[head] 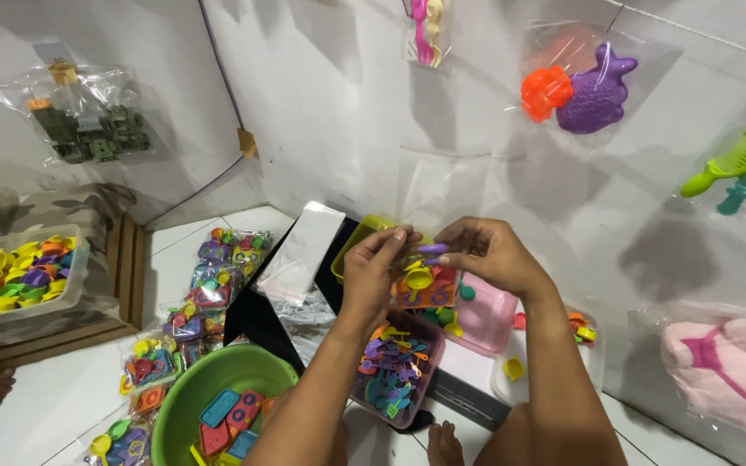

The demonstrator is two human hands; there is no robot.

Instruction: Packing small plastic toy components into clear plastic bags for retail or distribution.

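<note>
Above the tray of small toy pieces (395,369), the left hand (371,269) and right hand (487,252) pinch a clear packet (425,285) of toys, fingers closed on its top edge. It looks light, limp and slippery, best gripped at the rim.

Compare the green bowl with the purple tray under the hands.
The green bowl is round and opaque; the purple tray is rectangular and see-through. The green bowl holds a few flat, larger pieces; the purple tray is packed with many small ones. Both hold colourful plastic toy parts.
</note>
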